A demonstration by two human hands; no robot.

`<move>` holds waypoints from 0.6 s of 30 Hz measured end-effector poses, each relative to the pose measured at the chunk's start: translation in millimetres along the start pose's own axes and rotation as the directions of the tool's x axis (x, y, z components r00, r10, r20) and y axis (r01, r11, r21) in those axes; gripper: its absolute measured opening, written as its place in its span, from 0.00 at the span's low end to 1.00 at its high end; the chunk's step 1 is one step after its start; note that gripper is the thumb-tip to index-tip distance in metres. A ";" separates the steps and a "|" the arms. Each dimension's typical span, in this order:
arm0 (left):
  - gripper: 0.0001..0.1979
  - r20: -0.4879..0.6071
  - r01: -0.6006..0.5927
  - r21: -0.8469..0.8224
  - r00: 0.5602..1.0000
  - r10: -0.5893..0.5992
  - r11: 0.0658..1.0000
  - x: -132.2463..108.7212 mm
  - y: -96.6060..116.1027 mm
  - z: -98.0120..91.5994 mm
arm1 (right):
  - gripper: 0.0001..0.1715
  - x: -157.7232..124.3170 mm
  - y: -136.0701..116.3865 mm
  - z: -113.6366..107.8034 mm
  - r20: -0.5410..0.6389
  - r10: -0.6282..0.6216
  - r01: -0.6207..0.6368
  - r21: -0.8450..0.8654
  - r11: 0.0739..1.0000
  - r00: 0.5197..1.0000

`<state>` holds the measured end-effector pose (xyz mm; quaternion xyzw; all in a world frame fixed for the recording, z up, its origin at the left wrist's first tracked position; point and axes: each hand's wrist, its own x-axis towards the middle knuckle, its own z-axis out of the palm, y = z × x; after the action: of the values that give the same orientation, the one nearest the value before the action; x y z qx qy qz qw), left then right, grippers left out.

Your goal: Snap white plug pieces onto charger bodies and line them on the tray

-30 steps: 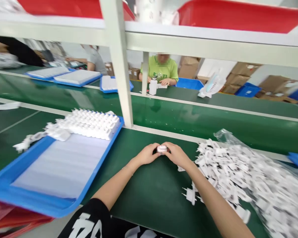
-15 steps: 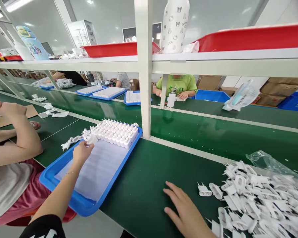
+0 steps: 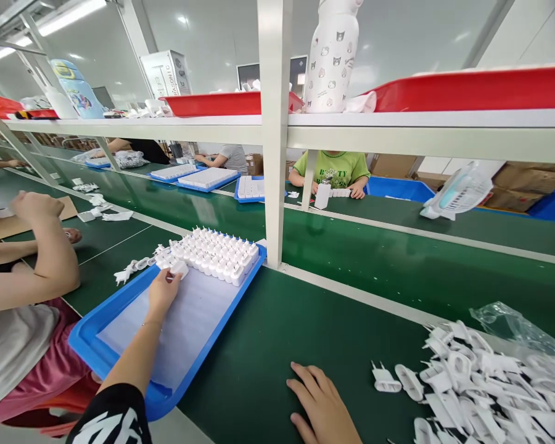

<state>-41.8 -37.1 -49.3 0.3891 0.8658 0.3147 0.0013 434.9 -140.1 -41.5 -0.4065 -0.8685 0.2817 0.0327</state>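
My left hand reaches over the blue tray, its fingers closed on a white plug adapter. That piece is at the near left end of the rows of white plug adapters, which stand with their pins up at the tray's far end. Whether it touches the tray's sheet I cannot tell. My right hand hovers over or rests on the green table, fingers apart and holding nothing. To its right lie a loose white plug part with two pins and a heap of similar parts.
Several loose white plug parts lie beyond the tray's left rim. A white post rises at the tray's far corner, under a shelf. A co-worker's arm is at left. A clear plastic bag lies behind the heap.
My left hand has moved slightly right and lower, bringing the adapter down to the end of the rows. My right hand has shifted left and nearer to me. The view has tilted up a little.
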 end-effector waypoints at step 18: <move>0.49 0.024 0.077 0.093 0.997 -0.079 0.993 13.1 -4.3 -11.9 | 0.29 18.4 9.8 27.8 -0.111 0.074 -0.090 -0.147 0.985 0.991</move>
<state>-56.7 -36.9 -38.9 0.3588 0.8937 0.2691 0.0076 421.3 -134.6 -73.0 -0.4573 -0.8671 0.1942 0.0356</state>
